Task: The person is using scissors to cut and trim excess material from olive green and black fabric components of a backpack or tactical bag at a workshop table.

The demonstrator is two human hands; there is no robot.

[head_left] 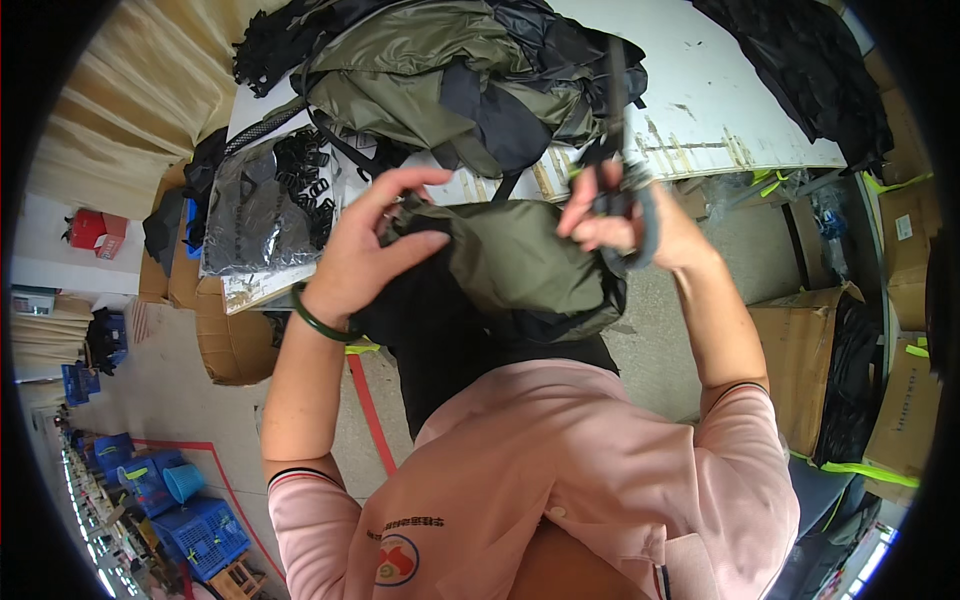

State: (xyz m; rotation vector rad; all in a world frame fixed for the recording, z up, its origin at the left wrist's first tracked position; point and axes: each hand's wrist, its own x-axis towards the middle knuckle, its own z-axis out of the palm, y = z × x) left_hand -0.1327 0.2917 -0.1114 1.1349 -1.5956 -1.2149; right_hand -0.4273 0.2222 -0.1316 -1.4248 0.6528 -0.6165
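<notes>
In front of my lap is an olive-green and black fabric bag, its top edge bunched at the left end. My left hand is at that end, thumb and forefinger spread apart on either side of the fabric edge; its other fingers are partly hidden. At the bag's right side my right hand is closed around a dark strap, which loops past the hand. A long, blurred dark length extends away from me above this hand. Motion hides the details there.
Beyond my hands, a white worktable carries a heap of olive and black bags. A clear plastic bag and several black buckles lie at its left corner. Cardboard boxes stand right; blue crates stand lower left.
</notes>
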